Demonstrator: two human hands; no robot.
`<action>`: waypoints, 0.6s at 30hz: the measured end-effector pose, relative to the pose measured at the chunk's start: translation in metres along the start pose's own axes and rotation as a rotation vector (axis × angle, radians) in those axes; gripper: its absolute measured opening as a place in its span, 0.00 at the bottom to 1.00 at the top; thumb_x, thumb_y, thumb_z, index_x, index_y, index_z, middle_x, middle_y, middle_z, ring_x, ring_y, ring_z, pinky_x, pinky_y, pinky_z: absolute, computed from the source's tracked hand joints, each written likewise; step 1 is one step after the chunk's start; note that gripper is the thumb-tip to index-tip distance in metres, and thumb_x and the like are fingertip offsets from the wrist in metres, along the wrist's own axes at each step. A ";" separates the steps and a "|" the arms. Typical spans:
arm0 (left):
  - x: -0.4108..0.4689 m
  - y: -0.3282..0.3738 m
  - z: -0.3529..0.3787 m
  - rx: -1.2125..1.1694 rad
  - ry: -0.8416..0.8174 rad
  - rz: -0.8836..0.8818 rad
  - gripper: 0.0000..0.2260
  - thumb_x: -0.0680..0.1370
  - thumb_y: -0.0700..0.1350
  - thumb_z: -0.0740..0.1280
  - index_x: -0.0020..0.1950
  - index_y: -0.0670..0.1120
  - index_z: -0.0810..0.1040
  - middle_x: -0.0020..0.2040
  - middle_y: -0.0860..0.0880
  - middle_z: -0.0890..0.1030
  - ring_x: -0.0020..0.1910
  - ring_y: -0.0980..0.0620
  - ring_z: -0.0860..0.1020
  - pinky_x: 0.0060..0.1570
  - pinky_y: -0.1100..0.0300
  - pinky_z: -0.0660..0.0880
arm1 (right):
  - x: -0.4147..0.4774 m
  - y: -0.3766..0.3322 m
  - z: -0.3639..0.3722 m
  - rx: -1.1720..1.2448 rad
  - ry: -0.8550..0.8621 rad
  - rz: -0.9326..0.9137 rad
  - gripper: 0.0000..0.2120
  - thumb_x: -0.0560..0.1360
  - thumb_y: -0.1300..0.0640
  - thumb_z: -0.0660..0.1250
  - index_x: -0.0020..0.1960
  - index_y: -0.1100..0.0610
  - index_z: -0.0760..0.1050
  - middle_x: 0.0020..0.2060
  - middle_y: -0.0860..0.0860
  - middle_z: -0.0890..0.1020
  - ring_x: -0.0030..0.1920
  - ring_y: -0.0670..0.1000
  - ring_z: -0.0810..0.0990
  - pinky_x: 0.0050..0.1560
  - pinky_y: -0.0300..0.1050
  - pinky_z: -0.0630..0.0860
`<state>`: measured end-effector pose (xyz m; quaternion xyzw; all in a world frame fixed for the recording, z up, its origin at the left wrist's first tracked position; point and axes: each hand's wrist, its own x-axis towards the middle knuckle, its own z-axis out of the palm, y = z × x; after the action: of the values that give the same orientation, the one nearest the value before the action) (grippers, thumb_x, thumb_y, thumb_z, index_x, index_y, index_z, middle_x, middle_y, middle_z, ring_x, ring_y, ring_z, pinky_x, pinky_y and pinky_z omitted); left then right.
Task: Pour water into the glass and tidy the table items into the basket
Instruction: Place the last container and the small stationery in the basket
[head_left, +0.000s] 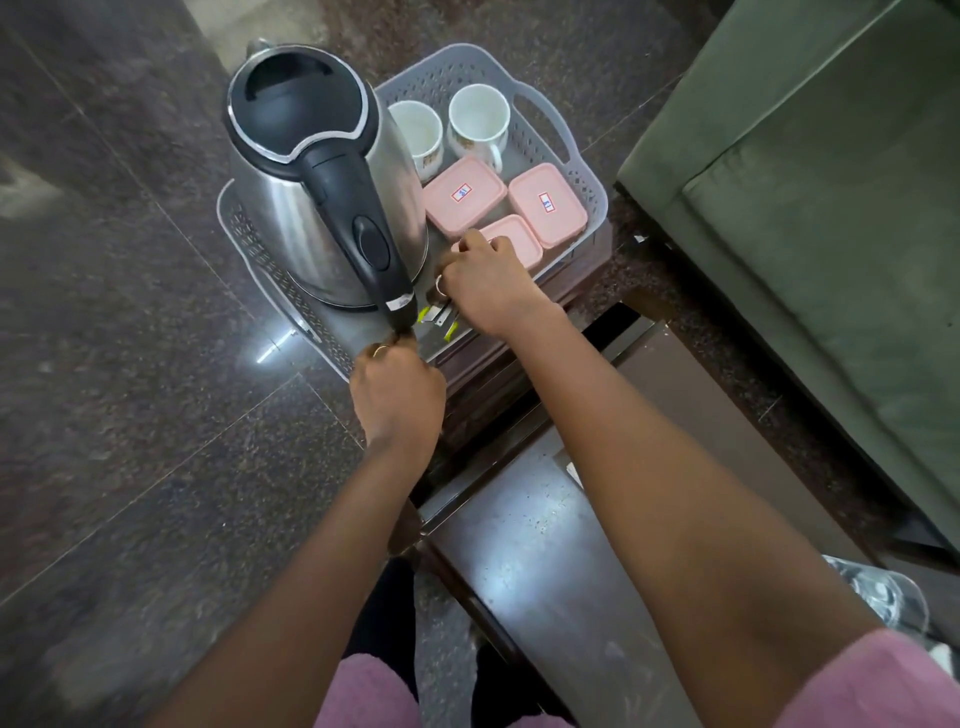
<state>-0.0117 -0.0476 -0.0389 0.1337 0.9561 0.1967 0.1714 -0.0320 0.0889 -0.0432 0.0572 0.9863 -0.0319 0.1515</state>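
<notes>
Green sofa (810, 218) right of the basket, well apart. Dark table (524, 561) under the basket, running back toward the camera. Grey perforated basket (576, 171) sits at the table's far end, its left part overhanging the edge. Steel kettle (317, 171) with black lid and handle stands upright in the basket's left half. Three pink lidded boxes (545, 202) in the basket's right half, near side; two white mugs (478, 127) behind them, far side. Left hand (397, 400) at the basket's near edge, fingers curled shut at the kettle handle's lower tip. Right hand (485, 283) over the basket's near side, fingers bent close by the nearest pink box; actual grip can't tell. Small yellow-tipped sachets (439, 317) just under the right hand. Glass (883, 592) near the bottom right corner, well apart from the basket.
</notes>
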 end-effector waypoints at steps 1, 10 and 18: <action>-0.001 0.000 0.001 0.012 -0.004 0.000 0.15 0.69 0.32 0.58 0.52 0.37 0.79 0.45 0.33 0.80 0.49 0.35 0.75 0.48 0.47 0.73 | 0.000 -0.002 0.001 -0.001 -0.006 -0.030 0.16 0.76 0.65 0.56 0.59 0.55 0.75 0.61 0.48 0.75 0.64 0.57 0.64 0.58 0.57 0.65; 0.002 0.002 0.001 0.027 -0.019 -0.009 0.10 0.75 0.38 0.59 0.46 0.33 0.78 0.44 0.33 0.80 0.50 0.37 0.76 0.49 0.49 0.72 | 0.008 0.000 0.016 0.250 -0.017 -0.075 0.20 0.72 0.70 0.58 0.62 0.60 0.74 0.60 0.56 0.75 0.61 0.59 0.70 0.58 0.50 0.70; -0.025 0.026 0.015 0.011 0.191 0.197 0.11 0.77 0.38 0.59 0.52 0.39 0.79 0.48 0.40 0.83 0.53 0.41 0.76 0.54 0.50 0.72 | -0.063 0.023 0.024 0.892 0.599 0.451 0.15 0.70 0.74 0.60 0.53 0.66 0.78 0.53 0.60 0.78 0.54 0.58 0.77 0.54 0.35 0.67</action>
<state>0.0213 -0.0278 -0.0345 0.2085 0.9513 0.2192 0.0588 0.0373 0.1036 -0.0477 0.3304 0.8409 -0.3936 -0.1695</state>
